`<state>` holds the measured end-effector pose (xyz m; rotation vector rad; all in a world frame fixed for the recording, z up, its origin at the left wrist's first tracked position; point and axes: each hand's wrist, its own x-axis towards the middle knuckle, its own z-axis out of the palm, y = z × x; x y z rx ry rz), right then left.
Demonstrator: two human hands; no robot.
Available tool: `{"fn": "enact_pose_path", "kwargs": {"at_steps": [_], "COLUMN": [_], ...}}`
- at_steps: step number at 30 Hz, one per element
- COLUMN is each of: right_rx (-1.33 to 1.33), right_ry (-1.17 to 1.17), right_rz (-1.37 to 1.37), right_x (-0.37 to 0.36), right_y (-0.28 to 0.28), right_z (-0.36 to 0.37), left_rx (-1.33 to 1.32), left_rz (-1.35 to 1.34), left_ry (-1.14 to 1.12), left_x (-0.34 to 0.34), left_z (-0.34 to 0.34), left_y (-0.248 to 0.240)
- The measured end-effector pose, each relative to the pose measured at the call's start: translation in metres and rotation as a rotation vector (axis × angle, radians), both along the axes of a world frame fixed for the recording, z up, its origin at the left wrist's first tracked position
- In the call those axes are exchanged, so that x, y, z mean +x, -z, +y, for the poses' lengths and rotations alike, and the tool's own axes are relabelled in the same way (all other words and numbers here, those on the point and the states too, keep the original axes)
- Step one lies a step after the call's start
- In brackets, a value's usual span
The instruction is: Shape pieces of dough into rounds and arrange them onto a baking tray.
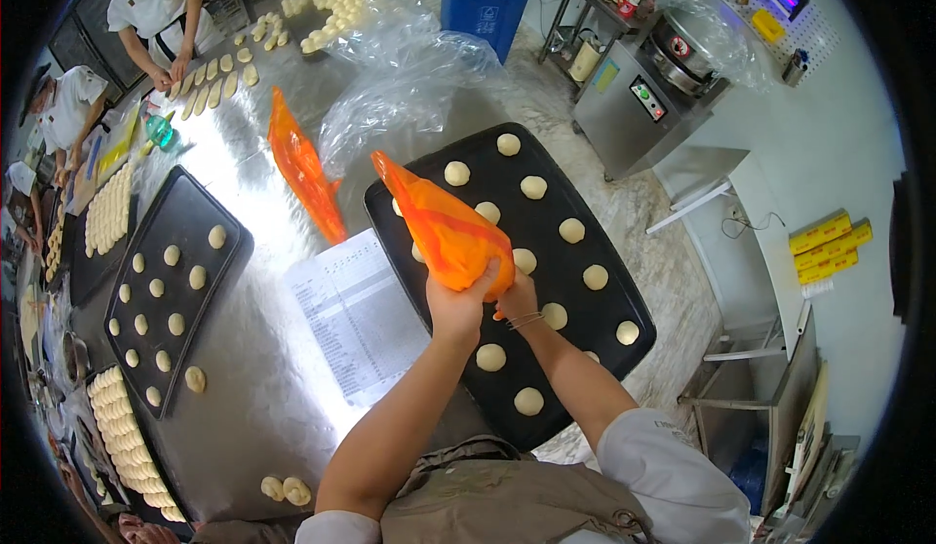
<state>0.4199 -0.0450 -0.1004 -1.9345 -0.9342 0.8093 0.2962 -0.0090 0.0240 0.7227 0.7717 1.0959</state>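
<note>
Both my hands grip a full orange piping bag (pixel 439 222) over a black baking tray (pixel 541 232). My left hand (pixel 460 300) is closed around the bag's wide end. My right hand (pixel 517 298) is closed beside it on the gathered end. The bag slants away from me, its narrow end toward the tray's far left edge. Round pale dough pieces (pixel 489 357) sit spaced out on the tray; the bag and my hands hide some of them. Left of the tray lies a printed paper sheet (pixel 356 315), and beyond it a second orange piping bag (pixel 304 169).
Another black tray (pixel 200 217) with dough pieces lies left on the metal table (pixel 244 349). Clear plastic sheeting (pixel 400 86) is crumpled at the far side. Co-workers (pixel 161 18) handle dough far left. A blue bin (pixel 483 13) and a steel machine (pixel 624 105) stand beyond.
</note>
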Motion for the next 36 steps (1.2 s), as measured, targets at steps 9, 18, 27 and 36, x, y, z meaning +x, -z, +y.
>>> {"fn": "enact_pose_path", "kwargs": {"at_steps": [9,18,27,36], "right_rx": [0.116,0.419,0.468,0.254], "right_ry": [-0.451,-0.383,-0.703,-0.899], "right_rz": [-0.597,0.224,0.576,0.263], "right_x": [0.017,-0.133,-0.418,-0.552], "right_y": [0.002,-0.111,-0.093,-0.016], "right_z": [0.022,0.154,0.282,0.3], "left_rx": [0.152,0.289,0.436,0.303], "left_rz": [0.112,-0.187,0.068,0.142], "left_ry": [-0.076,-0.506,-0.898,-1.115], "left_x": [-0.017,-0.159,-0.357,-0.478], "left_z": [0.005,0.056,0.13,0.153], "left_y": [-0.003,-0.103,-0.101,-0.012]}}
